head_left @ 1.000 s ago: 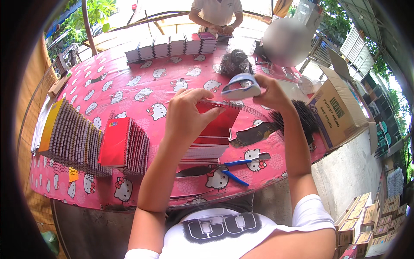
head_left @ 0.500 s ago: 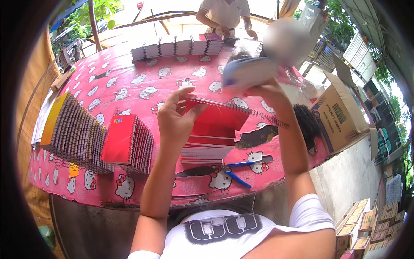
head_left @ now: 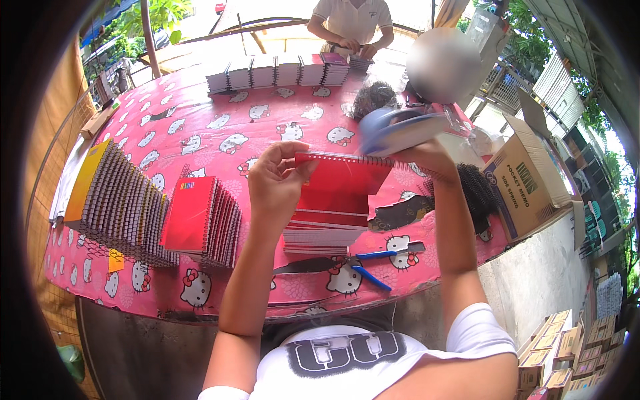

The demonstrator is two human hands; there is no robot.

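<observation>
My left hand pinches the upper left edge of a red notebook cover, its punched holes along the top. A dark wire coil sits in the holes at the right end and trails toward my right wrist. My right hand is closed on a rounded blue-and-white object, too smeared by motion to name. Below the raised cover lies a stack of red-covered notebooks, pages edge-on. Blue-handled pliers lie in front of the stack.
Left stand spiral notebooks with yellow covers and red ones. Loose black coils lie right, beside a cardboard box. Notebook stacks line the far edge, near a co-worker. Pink patterned cloth covers the table.
My right hand and the blurred blue-and-white object have moved right and slightly nearer. My left hand still holds the notebook. The co-worker's hands have come together over a stack.
</observation>
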